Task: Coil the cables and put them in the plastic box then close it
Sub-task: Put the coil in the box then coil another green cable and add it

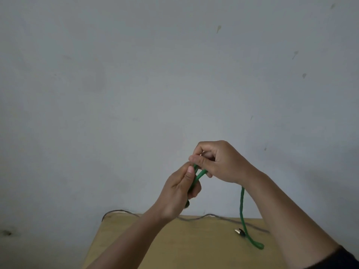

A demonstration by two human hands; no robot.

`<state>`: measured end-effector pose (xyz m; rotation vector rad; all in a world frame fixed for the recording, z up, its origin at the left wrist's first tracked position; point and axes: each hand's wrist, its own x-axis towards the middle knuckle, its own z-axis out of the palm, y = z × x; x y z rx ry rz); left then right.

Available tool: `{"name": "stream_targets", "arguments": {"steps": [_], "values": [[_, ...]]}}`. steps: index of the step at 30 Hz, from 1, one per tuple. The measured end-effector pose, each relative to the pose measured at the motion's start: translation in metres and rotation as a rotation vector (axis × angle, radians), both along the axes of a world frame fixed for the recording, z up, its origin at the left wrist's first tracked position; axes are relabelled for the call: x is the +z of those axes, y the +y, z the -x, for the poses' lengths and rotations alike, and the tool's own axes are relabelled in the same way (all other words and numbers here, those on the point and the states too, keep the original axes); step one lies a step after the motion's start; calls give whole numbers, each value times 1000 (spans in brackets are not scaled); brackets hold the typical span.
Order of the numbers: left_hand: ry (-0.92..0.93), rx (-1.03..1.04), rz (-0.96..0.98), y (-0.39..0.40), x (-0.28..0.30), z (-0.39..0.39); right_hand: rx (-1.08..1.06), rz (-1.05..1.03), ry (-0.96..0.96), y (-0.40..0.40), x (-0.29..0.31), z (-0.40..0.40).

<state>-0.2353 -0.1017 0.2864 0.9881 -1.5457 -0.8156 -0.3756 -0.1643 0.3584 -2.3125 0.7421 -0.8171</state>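
Table: the wooden table (174, 249) fills the near bottom of the head view, its far edge against the wall
Loose end: the green cable (241, 206) ends on the table at the lower right, where it curls back on itself beside its plug (238, 232), which lies flat on the wood
Slack run: from that curl the cable rises almost straight up, just inside the right forearm, and passes behind the right wrist
Grey cable: a second, grey cable (196, 218) lies along the far edge of the table, well below both hands and not touched
Left hand: the left hand (178, 193) is curled round a short doubled stretch of green cable, thumb on top
Right hand: the right hand (217, 162) sits just above and to the right, fingers curled, pinching the top of the same fold; the two hands touch
Key relation: the gripped stretch slants up and to the right between the hands, while the uncoiled length hangs below the right hand, so the right hand is nearer the slack
Stage: early in coiling, by my reading
Box: no plastic box is in view
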Motion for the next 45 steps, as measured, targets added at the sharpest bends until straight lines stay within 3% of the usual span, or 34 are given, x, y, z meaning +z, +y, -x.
{"name": "stream_targets", "arguments": {"steps": [4, 6, 13, 17, 22, 26, 30, 32, 35, 37, 40, 45], "values": [[74, -44, -55, 0, -1, -17, 169, -175, 125, -9, 13, 15], [131, -102, -76, 1, -1, -23, 245, -231, 93, -14, 15, 20], [514, -302, -70, 2, 17, -17, 141, -301, -439, -21, -15, -2], [832, -430, -130, 0, 33, -20, -9, -469, -579, -21, -38, -13], [1037, -514, -88, -5, 49, -21, 4, -524, -495, -7, -59, -33], [1175, -354, 23, -20, 61, -31, -65, -389, -210, 9, -75, -45], [924, 111, 79, -37, 58, -50, -27, -168, 23, 18, -72, -40], [651, 297, 88, -41, 45, -55, -29, -98, 113, 19, -58, -35], [209, 409, 134, -39, 21, -56, -23, -13, 267, 18, -34, -27], [5, 419, 148, -37, 8, -55, -24, 17, 295, 15, -18, -22], [-137, 282, 111, -27, -6, -47, -35, 45, 300, 10, 5, -14], [-20, -22, -54, -7, -17, -35, 26, -5, 267, -4, 29, -3]]}}
